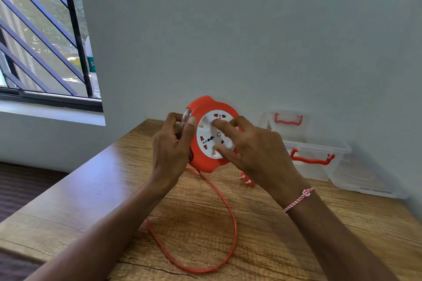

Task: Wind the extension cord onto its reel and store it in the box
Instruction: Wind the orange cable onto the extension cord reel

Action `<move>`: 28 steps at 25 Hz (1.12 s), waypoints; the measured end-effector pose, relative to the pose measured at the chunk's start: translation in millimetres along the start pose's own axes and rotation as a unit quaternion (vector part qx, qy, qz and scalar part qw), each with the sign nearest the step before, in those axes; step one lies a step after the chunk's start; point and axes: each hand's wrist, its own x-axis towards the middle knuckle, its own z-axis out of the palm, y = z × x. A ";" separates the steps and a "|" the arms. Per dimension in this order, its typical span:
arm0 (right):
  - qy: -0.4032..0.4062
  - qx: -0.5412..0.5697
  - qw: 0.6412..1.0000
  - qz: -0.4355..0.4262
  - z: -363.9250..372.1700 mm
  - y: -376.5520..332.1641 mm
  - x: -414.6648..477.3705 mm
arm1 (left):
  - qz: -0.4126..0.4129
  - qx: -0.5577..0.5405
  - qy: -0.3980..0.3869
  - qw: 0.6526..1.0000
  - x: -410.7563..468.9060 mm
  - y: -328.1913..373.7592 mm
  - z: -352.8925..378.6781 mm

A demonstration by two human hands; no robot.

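Two hands work the reel (205,107) at mid-frame, the left hand (172,143) gripping its rim and the right hand (258,153) pressing spread fingertips on the white face (206,131), which should turn steadily so the loose cord (230,212) lower down feeds in flat, with the box (319,166) waiting at right.

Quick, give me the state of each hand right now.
Left hand: closed around the reel rim, holding it.
Right hand: open, spread fingertips pressing the reel's white face.
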 end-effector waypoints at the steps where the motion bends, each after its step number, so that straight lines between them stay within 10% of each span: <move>1: -0.017 -0.023 0.999 -0.020 -0.8 0.9 -0.5 | 0.001 -0.001 -0.007 1.000 -0.1 -0.6 -0.2; 7: 0.031 -0.022 0.999 -0.036 -2.9 -1.5 -3.4 | 0.002 -0.011 -0.028 1.000 -1.0 -1.5 2.0; 11: 0.061 0.087 0.986 0.126 4.8 -16.9 -2.6 | 0.016 -0.007 -0.021 1.000 -6.6 2.3 6.0; 15: 0.046 0.347 0.862 0.366 11.4 -24.1 4.7 | 0.026 0.012 -0.021 0.999 -7.8 1.7 8.0; 20: 0.091 0.085 0.987 0.101 5.2 -6.3 -0.3 | 0.014 0.017 -0.001 1.000 -1.6 -0.7 3.9; 28: 0.028 -0.056 0.996 -0.065 0.5 3.7 -3.7 | 0.021 0.003 -0.017 1.000 0.1 -1.9 2.0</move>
